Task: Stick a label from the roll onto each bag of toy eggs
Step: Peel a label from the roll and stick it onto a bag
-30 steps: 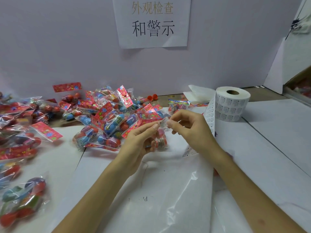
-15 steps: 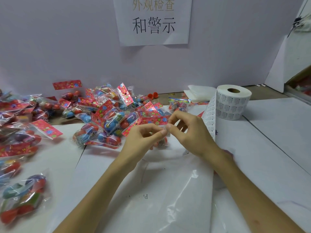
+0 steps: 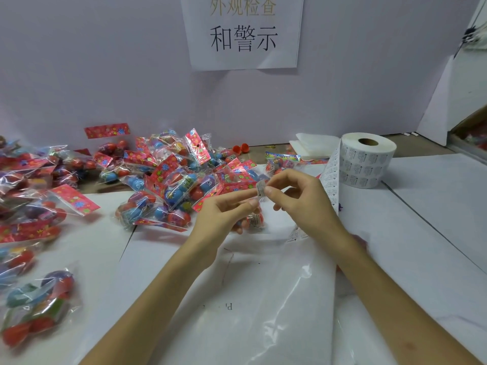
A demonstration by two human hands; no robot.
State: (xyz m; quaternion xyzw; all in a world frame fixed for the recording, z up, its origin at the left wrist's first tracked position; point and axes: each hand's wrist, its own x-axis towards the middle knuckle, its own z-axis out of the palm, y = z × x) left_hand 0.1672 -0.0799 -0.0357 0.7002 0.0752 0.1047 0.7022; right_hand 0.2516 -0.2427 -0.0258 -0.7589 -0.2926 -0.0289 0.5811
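1. Standing upright between the two hands, a small white label (image 3: 261, 189) with dark print is pinched by the thumb and forefinger of the right hand (image 3: 303, 204). It is held a little above the table (image 3: 434, 206), near the middle of the view.
2. The left hand (image 3: 224, 214) comes in from the left. Its forefinger tip touches the label's left edge, its thumb lies just under that finger, and its lower fingers curl round a bag of toy eggs (image 3: 255, 219) held just below the label.
3. The hands are together, their fingertips meeting at the label.
4. The roll (image 3: 367, 159) stands on end on the table, beyond the right hand and to its right. A printed strip (image 3: 330, 180) runs from it down behind the right wrist.
5. A heap of bags (image 3: 171, 175), clear with red printed headers, lies on the table beyond the left hand and to its left. More bags (image 3: 39, 306) lie along the left edge.
6. A clear plastic sheet (image 3: 263, 299) lies on the table under both forearms.
7. A paper sign (image 3: 245, 30) with Chinese characters hangs on the pale wall (image 3: 105, 75) behind the table.
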